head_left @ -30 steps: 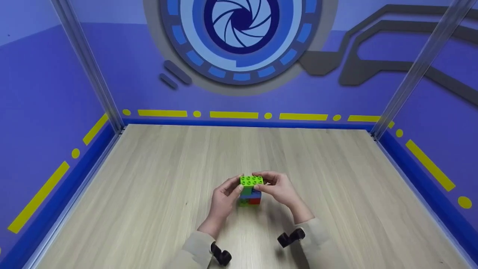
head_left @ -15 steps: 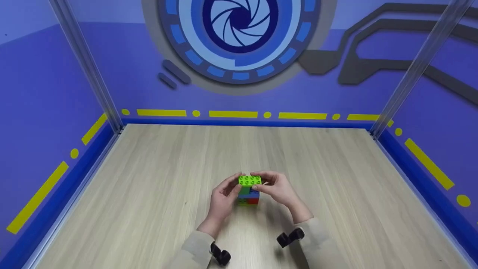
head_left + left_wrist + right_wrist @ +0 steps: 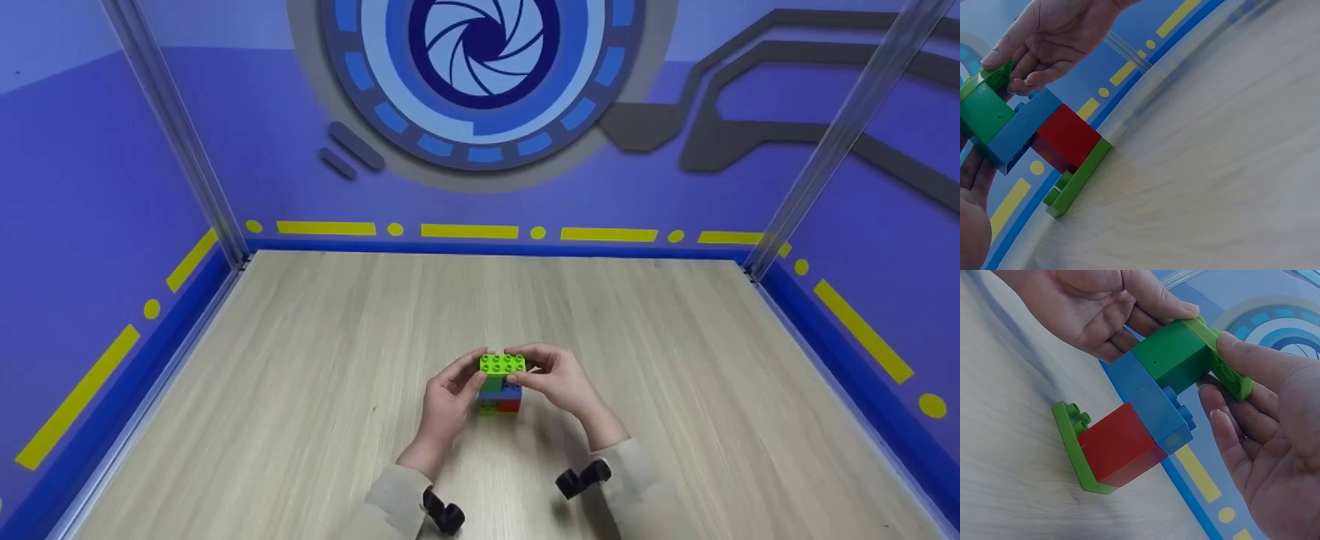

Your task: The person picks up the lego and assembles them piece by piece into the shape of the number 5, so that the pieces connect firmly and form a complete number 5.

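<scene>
A small tower of toy bricks stands on the wooden table [image 3: 337,360] between both hands. At its foot is a lime-green base plate [image 3: 1072,447], with a red brick [image 3: 1123,444] on one end and bare studs on the other. Above come a blue brick [image 3: 1154,405] and a dark green brick [image 3: 1171,354]. A lime-green top plate [image 3: 502,364] caps the tower and overhangs to the right. My left hand [image 3: 446,401] holds the plate's left end, its thumb in front and fingers behind. My right hand [image 3: 562,379] pinches the overhanging right end between thumb and fingers.
Blue printed panels [image 3: 480,202] with yellow marks enclose the table at the back and both sides. Metal posts [image 3: 187,142] rise at the back corners. Black wrist devices [image 3: 444,511] sit at both cuffs.
</scene>
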Available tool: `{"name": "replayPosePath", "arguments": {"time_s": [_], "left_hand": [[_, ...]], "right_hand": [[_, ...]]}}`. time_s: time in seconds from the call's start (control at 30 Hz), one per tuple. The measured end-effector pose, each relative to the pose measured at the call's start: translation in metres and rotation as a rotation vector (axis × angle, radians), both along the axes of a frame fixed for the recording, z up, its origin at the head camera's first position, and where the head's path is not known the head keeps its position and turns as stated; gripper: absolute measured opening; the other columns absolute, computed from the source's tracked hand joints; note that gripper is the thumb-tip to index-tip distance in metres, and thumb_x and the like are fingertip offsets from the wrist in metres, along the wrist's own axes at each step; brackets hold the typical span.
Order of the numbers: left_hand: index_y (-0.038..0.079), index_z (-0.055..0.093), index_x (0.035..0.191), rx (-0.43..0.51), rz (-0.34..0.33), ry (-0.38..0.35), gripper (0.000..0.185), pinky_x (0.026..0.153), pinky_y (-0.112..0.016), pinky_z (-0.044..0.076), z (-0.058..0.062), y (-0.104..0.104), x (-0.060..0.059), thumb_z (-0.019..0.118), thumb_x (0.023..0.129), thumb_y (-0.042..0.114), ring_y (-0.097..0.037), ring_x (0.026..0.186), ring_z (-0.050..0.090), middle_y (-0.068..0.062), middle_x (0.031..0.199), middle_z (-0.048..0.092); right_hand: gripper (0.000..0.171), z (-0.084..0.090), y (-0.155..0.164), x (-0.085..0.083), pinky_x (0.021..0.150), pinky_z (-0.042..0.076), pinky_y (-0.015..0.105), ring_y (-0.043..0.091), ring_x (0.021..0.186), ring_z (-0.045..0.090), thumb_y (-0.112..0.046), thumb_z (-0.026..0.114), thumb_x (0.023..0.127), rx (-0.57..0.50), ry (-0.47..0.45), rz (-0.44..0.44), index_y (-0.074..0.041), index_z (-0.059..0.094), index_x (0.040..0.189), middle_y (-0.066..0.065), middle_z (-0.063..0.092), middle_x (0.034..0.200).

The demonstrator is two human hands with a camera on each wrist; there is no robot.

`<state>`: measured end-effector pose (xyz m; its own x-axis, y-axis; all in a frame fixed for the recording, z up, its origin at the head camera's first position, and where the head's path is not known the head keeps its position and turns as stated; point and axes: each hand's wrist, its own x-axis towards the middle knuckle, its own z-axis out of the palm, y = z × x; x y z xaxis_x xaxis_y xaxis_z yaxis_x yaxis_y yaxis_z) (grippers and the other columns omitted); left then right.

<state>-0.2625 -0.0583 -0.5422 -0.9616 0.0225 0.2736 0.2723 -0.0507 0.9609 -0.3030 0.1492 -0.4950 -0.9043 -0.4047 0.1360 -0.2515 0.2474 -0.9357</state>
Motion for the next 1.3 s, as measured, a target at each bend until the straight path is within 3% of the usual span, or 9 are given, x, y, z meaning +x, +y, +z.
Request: {"name": "replayPosePath", "arguments": {"time_s": [0.17,0.33,1.03,1.3], "left_hand": [[0.005,0.062,0.14,0.038,-0.014,0.017,0.041,0.107,-0.015,0.048,-0.0001,0.0009,-0.0007,0.066,0.101,0.019,-0.002,0.125,0.062,-0.017,0.142,0.064],[0.005,0.062,0.139,0.047,-0.006,0.006,0.041,0.106,-0.014,0.048,-0.0001,0.0016,-0.0009,0.066,0.101,0.019,0.002,0.123,0.062,-0.018,0.141,0.064],[0.007,0.064,0.138,0.008,0.03,0.0,0.04,0.109,-0.017,0.047,-0.0037,0.0028,-0.0021,0.067,0.1,0.021,-0.004,0.125,0.063,-0.011,0.138,0.068],[0.007,0.062,0.139,0.033,-0.014,-0.001,0.04,0.106,-0.017,0.051,-0.0053,0.002,-0.0027,0.064,0.102,0.022,-0.004,0.127,0.062,-0.012,0.141,0.065]], "right_hand": [[0.038,-0.0016,-0.0002,-0.0003,0.08,0.056,0.019,0.011,0.093,0.066,-0.015,0.078,0.092,-0.01,-0.009,-0.007,-0.001,0.071,0.126,0.019,0.074,0.121],[0.039,-0.0015,-0.0006,-0.0001,0.08,0.056,0.019,0.011,0.093,0.068,-0.016,0.078,0.092,-0.014,-0.011,-0.001,0.0,0.07,0.126,0.02,0.073,0.121],[0.038,-0.0012,-0.0003,0.0006,0.083,0.057,0.019,0.013,0.095,0.069,-0.017,0.077,0.093,-0.012,-0.02,0.001,0.0,0.07,0.125,0.019,0.074,0.122],[0.04,-0.0011,-0.0005,0.0005,0.084,0.057,0.019,0.013,0.097,0.069,-0.021,0.078,0.093,-0.008,-0.037,-0.013,-0.001,0.07,0.127,0.017,0.074,0.123]]}}
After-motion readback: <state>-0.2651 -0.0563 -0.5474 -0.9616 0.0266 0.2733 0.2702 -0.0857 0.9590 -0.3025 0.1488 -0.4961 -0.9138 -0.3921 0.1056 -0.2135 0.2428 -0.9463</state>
